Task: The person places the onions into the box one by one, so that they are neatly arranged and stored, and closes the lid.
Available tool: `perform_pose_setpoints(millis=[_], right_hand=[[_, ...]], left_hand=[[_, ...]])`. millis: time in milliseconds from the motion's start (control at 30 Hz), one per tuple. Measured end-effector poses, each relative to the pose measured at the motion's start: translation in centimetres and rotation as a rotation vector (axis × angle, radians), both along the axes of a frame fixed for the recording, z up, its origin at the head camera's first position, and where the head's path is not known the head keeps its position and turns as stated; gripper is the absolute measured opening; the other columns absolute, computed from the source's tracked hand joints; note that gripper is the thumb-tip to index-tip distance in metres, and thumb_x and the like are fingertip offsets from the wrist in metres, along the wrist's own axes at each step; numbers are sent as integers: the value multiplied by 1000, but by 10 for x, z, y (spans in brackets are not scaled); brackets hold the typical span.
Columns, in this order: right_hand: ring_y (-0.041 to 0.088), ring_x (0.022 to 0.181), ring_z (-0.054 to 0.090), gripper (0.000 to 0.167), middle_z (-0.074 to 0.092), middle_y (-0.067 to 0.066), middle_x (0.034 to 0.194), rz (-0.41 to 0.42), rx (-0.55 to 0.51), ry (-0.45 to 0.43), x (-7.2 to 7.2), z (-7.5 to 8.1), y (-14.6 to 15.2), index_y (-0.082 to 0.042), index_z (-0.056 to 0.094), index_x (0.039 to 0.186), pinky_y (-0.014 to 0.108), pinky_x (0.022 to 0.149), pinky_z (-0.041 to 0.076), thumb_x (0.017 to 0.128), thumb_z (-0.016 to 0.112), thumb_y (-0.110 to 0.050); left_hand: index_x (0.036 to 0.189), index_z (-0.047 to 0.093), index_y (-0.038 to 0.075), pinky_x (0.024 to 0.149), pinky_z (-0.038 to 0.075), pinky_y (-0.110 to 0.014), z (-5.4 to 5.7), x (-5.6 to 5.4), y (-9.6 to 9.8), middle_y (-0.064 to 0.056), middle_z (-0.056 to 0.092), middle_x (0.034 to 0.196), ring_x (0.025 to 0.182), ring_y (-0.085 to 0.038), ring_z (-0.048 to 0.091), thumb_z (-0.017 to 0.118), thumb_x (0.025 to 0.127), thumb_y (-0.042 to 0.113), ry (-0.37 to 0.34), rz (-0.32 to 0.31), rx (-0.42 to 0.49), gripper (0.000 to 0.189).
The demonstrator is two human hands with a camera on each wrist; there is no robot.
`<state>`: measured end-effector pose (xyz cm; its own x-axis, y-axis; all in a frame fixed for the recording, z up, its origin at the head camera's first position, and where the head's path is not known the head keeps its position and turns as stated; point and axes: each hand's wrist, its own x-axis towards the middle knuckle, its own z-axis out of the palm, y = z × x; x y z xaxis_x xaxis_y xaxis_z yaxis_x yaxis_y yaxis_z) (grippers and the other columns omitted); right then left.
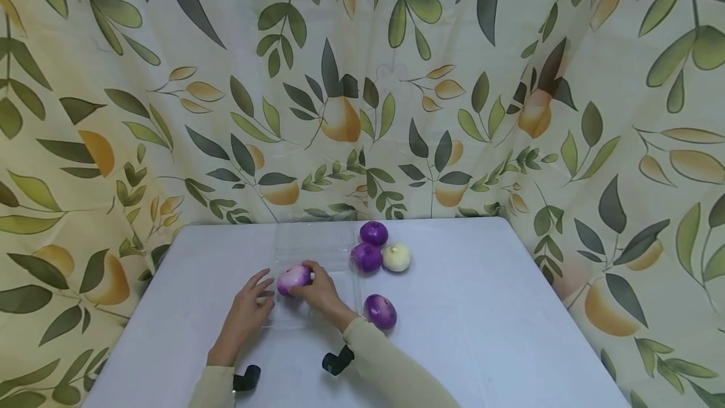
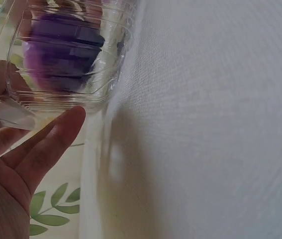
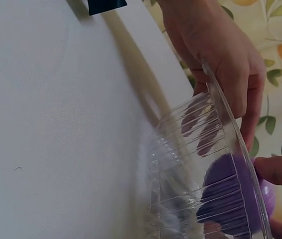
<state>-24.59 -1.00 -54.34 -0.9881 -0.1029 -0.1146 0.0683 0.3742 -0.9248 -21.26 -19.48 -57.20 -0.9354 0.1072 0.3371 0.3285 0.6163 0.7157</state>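
My right hand [image 1: 324,294] grips a purple onion [image 1: 293,280] with pale patches, its thumb and fingers around it. That onion is down in a clear plastic container [image 3: 225,137], and its purple side shows through the ribbed wall in both wrist views. At the container's left side is my left hand [image 1: 248,308], with fingers extended along the wall. One straight finger [image 2: 61,137] of it reaches the container's lower corner in the left wrist view. The container's clear lid [image 1: 311,238] lies folded back toward the curtain.
Two purple onions [image 1: 367,258] and a peeled white onion [image 1: 396,257] cluster right of the container. Another purple onion [image 1: 380,311] lies nearer, beside my right wrist. A white cloth covers the table [image 1: 481,320]; a leaf-patterned curtain [image 1: 362,162] hangs behind it.
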Motion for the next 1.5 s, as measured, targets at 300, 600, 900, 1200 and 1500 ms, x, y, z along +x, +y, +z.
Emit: perform_pose_setpoints(millis=[300,600,900,1200,1500], right_hand=[[29,120,59,67,55,17,139,6,47,-2,-1,-4,-4,-7,51,138,45,103,50,78,81,-17],[32,123,59,72,54,20,141,21,66,-13,-2,-4,-5,-5,46,142,47,105,49,81,79,-23],[33,123,59,78,53,22,142,18,35,-33,-4,-3,-1,-6,41,146,46,104,50,80,80,-22],[37,132,51,74,47,19,148,8,33,-23,-3,6,4,-11,44,145,49,105,48,81,79,-23],[39,132,50,67,49,16,147,17,-75,53,3,32,13,-11,48,141,50,103,49,81,78,-20]], left_hand=[[127,60,-7,68,59,-23,-2,1,0,-20,50,144,94,-31,73,62,81,-6,-9,-4,0,46],[124,62,-8,69,60,-25,-3,1,0,-19,52,143,93,-31,73,62,80,-6,25,-4,7,44],[126,62,-7,69,60,-25,-2,0,2,-19,53,142,93,-31,73,62,80,-6,20,-10,8,46],[125,63,-7,69,60,-27,0,-1,2,-17,53,143,93,-30,73,62,81,-5,18,0,-15,44],[125,63,-6,74,61,-37,2,1,2,-16,50,145,96,-31,72,62,82,-4,-22,19,-31,43]])
